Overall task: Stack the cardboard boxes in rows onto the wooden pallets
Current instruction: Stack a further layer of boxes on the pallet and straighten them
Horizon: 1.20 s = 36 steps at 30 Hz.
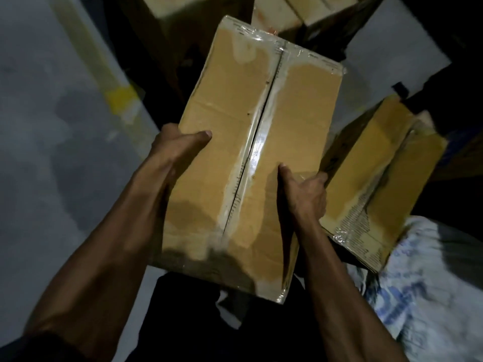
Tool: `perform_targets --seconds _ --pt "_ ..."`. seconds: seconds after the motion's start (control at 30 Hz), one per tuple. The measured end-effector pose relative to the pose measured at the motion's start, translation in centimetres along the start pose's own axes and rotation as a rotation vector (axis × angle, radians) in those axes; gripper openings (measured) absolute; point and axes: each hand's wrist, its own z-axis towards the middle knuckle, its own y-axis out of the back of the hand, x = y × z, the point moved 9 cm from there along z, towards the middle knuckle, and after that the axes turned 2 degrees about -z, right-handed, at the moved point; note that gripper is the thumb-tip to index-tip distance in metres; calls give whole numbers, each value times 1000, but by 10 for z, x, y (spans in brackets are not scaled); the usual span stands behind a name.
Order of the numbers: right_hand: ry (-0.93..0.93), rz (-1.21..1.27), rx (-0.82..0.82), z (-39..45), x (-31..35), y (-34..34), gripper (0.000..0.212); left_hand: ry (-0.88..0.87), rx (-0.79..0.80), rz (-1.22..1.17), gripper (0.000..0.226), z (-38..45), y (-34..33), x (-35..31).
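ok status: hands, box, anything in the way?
Left hand and right hand grip carried box. Second box close right. Pallet not visible.

Both hands' fingers hidden behind held box [251, 152].

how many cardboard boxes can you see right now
4: held box gripped by left hand and right hand; second box lower right; two boxes at top. Others may be hidden.
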Motion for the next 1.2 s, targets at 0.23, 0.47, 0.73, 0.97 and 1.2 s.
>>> perform_targets --seconds 0.23,0.47,0.73,0.97,1.2 --pt "57 69 -190 -66 57 90 77 -255 -101 396 72 -81 49 -120" --pt "151 55 -229 -92 90 132 95 -521 -169 572 92 -129 65 -185" --pt "192 37 -206 -44 117 152 92 -500 -171 631 94 -118 37 -224" --pt "205 45 -176 43 159 174 89 -517 -232 620 91 -82 -13 -292" --pt "236 48 -208 108 199 208 88 -517 -225 558 92 -46 -58 -342"
